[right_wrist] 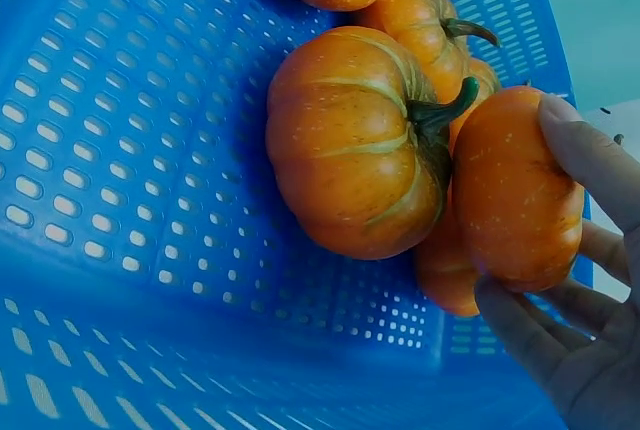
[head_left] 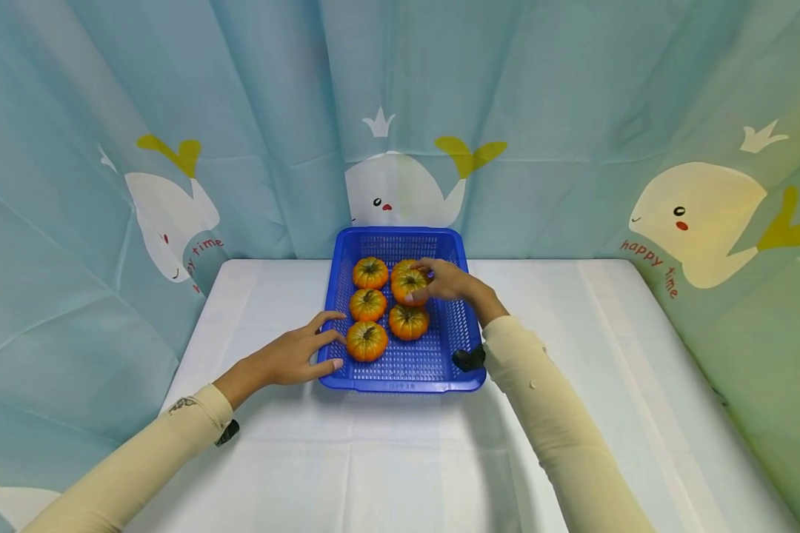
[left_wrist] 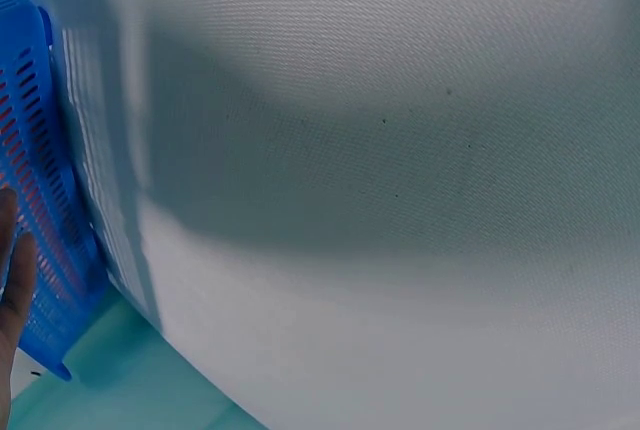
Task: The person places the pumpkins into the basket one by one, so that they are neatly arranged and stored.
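Note:
Several small orange pumpkins sit in a blue perforated plastic basket (head_left: 403, 385). The right hand (head_left: 443, 281) holds one pumpkin (right_wrist: 515, 190) between thumb and fingers, over the back right of the group. Under and behind it another pumpkin (head_left: 402, 268) is partly hidden. Nearer the front lies a pumpkin (head_left: 409, 323) with a dark curved stem. Along the left side are three more: a back pumpkin (head_left: 370, 273), a middle pumpkin (head_left: 367, 305) and a front pumpkin (head_left: 367, 342). With fingers spread, the left hand (head_left: 296, 354) is at the basket's left rim; whether it touches is unclear.
The basket stands on a table with a white cloth (head_left: 400, 459). Behind the table and at its sides hangs a blue-green curtain (head_left: 260, 111) printed with whales. Dark wrist devices (head_left: 469, 360) are worn on both arms.

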Demonstrator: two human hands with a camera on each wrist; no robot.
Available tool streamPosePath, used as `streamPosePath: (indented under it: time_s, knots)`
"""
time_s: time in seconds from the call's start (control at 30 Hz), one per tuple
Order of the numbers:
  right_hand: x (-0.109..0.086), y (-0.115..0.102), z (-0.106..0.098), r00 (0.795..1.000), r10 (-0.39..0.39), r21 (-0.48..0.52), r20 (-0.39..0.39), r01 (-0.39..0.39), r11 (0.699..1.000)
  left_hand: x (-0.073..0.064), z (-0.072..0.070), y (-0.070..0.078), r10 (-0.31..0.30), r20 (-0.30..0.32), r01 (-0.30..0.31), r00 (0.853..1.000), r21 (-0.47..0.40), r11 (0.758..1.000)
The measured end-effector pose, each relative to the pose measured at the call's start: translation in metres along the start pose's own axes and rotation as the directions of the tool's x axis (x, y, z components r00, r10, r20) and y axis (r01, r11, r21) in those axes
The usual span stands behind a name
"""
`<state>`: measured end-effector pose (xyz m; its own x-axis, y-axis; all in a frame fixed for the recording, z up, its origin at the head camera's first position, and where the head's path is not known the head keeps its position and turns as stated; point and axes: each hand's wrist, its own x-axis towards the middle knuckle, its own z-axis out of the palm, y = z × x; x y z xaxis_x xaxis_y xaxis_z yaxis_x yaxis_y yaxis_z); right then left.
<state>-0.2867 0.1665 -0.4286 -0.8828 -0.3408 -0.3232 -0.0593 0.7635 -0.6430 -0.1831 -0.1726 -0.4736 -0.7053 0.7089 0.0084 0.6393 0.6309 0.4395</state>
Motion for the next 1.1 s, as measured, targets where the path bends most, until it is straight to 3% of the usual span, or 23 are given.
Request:
streamPosePath:
  time_s: [0.57, 0.9, 1.1]
  knots:
    - [-0.0007, -0.0066, -0.0038, 0.996, -0.023, -0.013, 0.084, 0.024, 1.000, -0.0001, -0.0005, -0.0001, -0.005, 0.004, 0.005, 1.000, -0.008, 1.000]
    - [0.0018, -0.0051, -0.0023, 1.000, -0.011, -0.010, 0.026, 0.011, 1.000, 0.0002, 0.0007, -0.0008, -0.011, 0.005, 0.011, 1.000, -0.005, 1.000]
    - [0.0042, -0.0027, -0.0001, 1.000, -0.005, -0.004, 0.030, 0.006, 1.000, 0.0005, 0.0009, -0.0012, -0.004, 0.002, 0.004, 1.000, 0.000, 1.000]
